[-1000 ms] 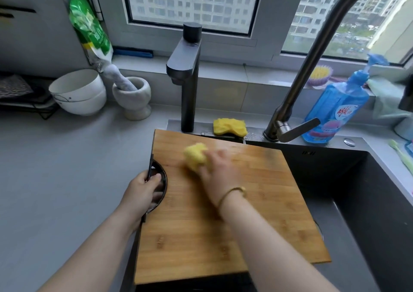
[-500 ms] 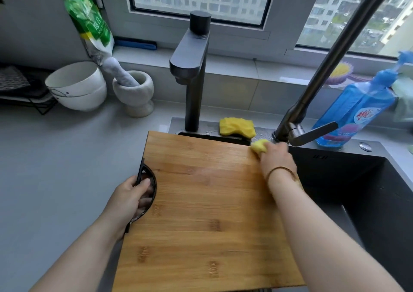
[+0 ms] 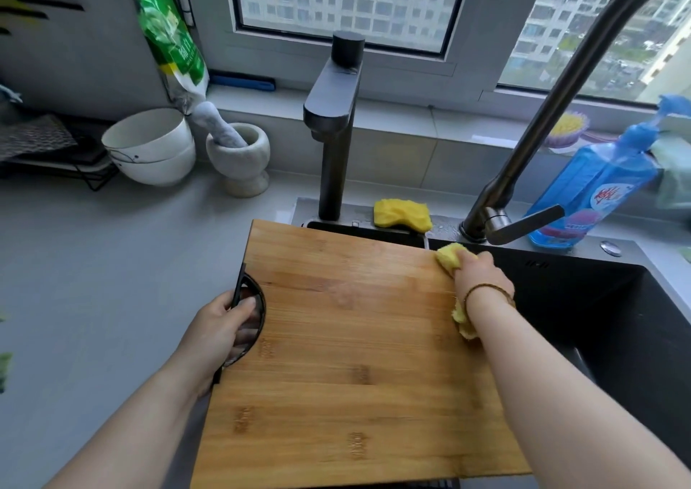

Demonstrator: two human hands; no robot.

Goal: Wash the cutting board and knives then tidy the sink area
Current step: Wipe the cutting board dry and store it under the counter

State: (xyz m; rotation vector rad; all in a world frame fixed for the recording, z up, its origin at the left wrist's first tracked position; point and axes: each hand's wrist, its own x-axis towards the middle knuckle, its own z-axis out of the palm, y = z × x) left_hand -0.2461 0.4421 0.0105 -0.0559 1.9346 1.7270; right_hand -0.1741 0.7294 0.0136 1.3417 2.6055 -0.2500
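While the left hand gripped the cutting board by its handle hole at centre frame, the right hand clutched a yellow sponge. It pressed against the board's right edge.

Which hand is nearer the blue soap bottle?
Right. Right hand holds a sponge at the board's far right corner, near the bottle; left hand grips the board's left edge.

Stacked white bowls stand beside a mortar.
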